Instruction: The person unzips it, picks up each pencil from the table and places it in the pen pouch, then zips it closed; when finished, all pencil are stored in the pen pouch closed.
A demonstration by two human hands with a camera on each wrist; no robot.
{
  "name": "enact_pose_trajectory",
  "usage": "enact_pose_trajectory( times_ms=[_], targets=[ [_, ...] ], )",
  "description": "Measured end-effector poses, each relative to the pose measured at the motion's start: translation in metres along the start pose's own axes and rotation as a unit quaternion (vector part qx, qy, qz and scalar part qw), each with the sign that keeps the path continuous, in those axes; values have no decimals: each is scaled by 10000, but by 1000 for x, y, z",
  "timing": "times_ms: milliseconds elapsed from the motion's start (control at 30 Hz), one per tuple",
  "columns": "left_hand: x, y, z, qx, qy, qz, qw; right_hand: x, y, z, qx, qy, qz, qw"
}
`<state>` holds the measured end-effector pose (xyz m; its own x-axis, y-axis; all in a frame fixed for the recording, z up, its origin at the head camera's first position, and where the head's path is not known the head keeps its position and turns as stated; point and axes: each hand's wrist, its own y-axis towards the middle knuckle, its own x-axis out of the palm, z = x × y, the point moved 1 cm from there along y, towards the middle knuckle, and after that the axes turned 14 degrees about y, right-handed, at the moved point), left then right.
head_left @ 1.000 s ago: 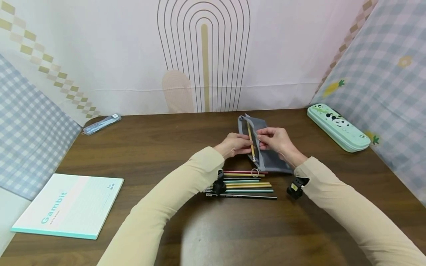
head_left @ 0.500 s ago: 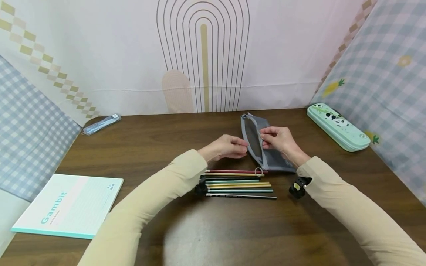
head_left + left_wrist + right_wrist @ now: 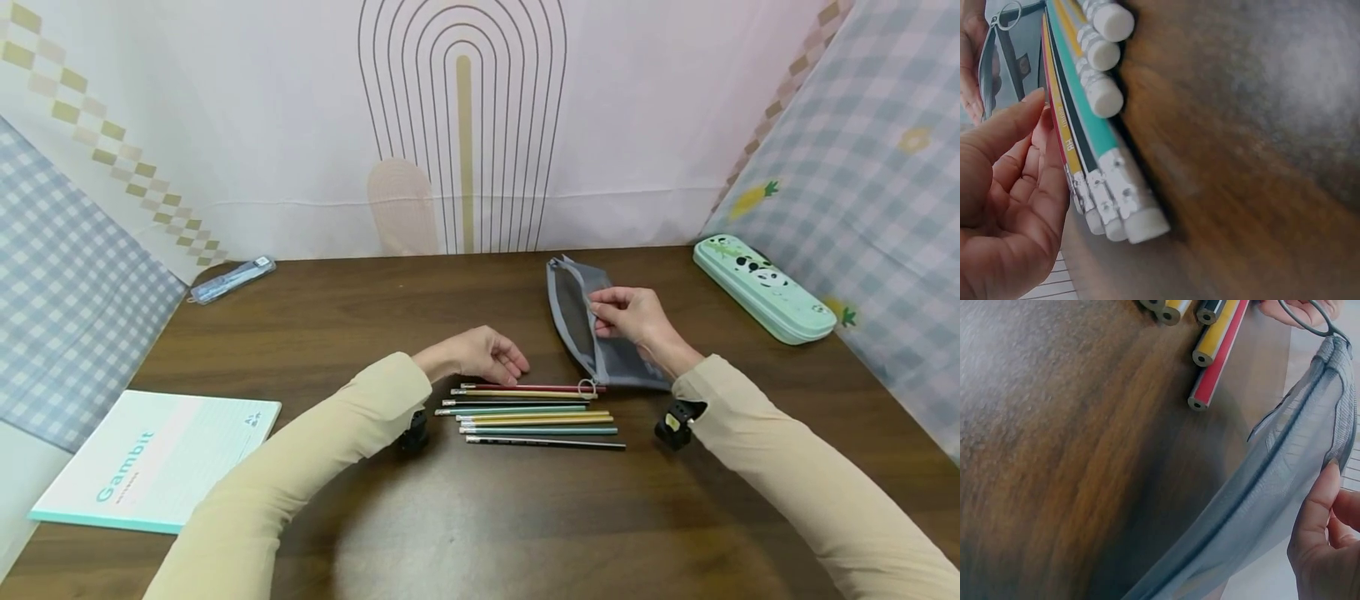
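My right hand [image 3: 633, 321] pinches the near edge of a grey mesh zip pencil pouch [image 3: 630, 364], holding its mouth apart. In the right wrist view, thumb and fingers grip the zip edge of the pouch [image 3: 1260, 494]. My left hand [image 3: 483, 354], its fingers loosely bent, hovers at the back of a row of pencils. Closest to it is the red pencil [image 3: 540, 387]; in the left wrist view the fingertips lie beside this pencil, and whether they touch it I cannot tell. Several other pencils, among them a black pencil [image 3: 547, 442], lie side by side with erasers pointing left.
A mint pencil case [image 3: 761, 287] with pandas stands at the right back. On the left lie a notebook [image 3: 161, 458] and, farther back, a slim blue packet [image 3: 232, 279]. The pouch's zip ring [image 3: 587, 387] hangs over the right part of the red pencil.
A yellow pencil held by my left hand at the pouch mouth went out of sight into the pouch. That hand then moved left and down to the pencil row. My right hand kept hold.
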<state>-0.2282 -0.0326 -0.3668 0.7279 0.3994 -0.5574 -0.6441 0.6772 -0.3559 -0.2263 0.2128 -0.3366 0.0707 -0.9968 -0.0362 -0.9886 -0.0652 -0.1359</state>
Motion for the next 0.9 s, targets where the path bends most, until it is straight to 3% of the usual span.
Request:
enact_pose_trajectory(
  times_ms=[200, 400, 467, 567, 800, 900],
  targets=[
    [1, -1, 4, 234, 1101, 184, 9935, 0, 0, 2, -1, 97, -23, 10000],
    [-8, -6, 8, 507, 2539, 289, 9655, -1, 0, 1, 39, 47, -1, 10000],
    [-14, -9, 8, 451, 2845, 270, 9572, -1, -1, 0, 39, 63, -16, 10000],
    [-23, -12, 5, 240, 3076, 237, 9509, 0, -1, 0, 31, 96, -8, 9999],
    [-39, -21, -1, -22, 3245, 49, 9459, 2, 0, 0, 8, 195, -20, 9998],
    [-47, -25, -3, -301, 2715, -2, 9620, 3, -1, -1, 14, 219, -43, 9997]
  ],
)
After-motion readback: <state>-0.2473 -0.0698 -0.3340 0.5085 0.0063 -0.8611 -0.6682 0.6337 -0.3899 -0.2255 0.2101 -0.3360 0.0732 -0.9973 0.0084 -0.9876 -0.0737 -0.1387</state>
